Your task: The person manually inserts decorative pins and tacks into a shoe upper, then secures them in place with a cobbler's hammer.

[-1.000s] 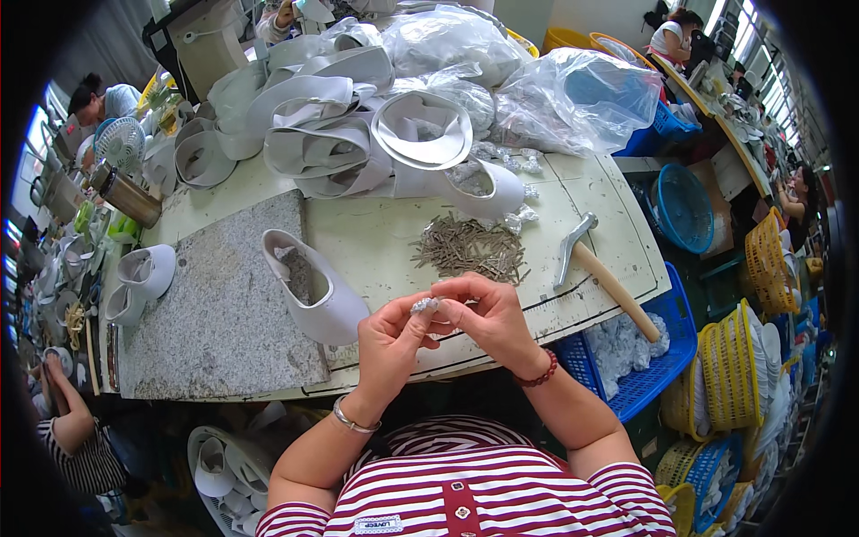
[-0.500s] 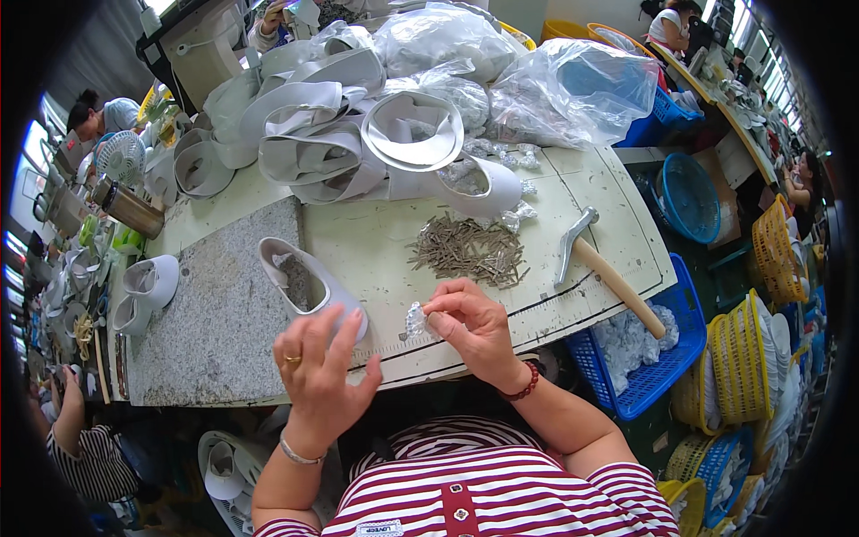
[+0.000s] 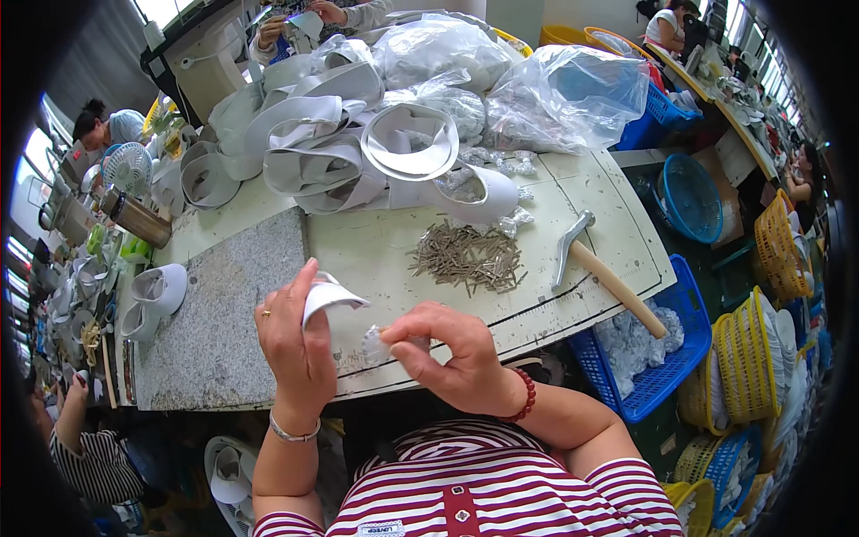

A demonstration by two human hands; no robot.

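Observation:
My left hand (image 3: pixel 300 345) is wrapped round a white shoe upper (image 3: pixel 333 294), lifted above the table's front part and seen edge-on. My fingers partly hide it. Just to its right, my right hand (image 3: pixel 456 358) pinches a small, crinkled, whitish decorative piece (image 3: pixel 374 346) between thumb and forefinger. The two held things are close but appear apart. Beyond my right hand lies a heap of thin brownish metal-like strips (image 3: pixel 467 259). A hammer (image 3: pixel 616 288) with a wooden handle rests to the right, its handle reaching past the table edge.
A speckled grey slab (image 3: pixel 215 313) covers the table's left side, with white uppers (image 3: pixel 159 288) beside it. Looped white uppers (image 3: pixel 327 166) and clear plastic bags (image 3: pixel 447 54) are piled at the back. A blue basket (image 3: pixel 658 394) stands below the right edge. Co-workers sit around.
My left hand, open before, has taken the white upper off the slab's edge and raised it. My right hand has moved left and nearer to me with the small whitish piece.

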